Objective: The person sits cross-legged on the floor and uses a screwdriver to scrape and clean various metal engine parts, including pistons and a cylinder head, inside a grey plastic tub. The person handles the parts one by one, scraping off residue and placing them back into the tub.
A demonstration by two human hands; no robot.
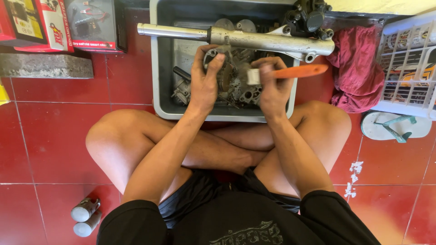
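Observation:
I sit cross-legged on a red tiled floor, both hands over a grey plastic tub (156, 68). My left hand (204, 79) grips a dark metal engine part (225, 75) above the tub. My right hand (272, 86) holds an orange-handled brush (297, 71), with its pale bristle end against that part. A long silver fork tube (254, 40) lies across the tub's top, just beyond my fingers. Several more metal parts (240, 93) lie inside the tub beneath my hands.
A maroon cloth (356, 75) lies right of the tub, beside a white plastic basket (408, 63) and a sandal (395, 126). Red boxes (59, 22) and a concrete slab (45, 66) sit at the upper left. Two small cylinders (85, 217) lie by my left knee.

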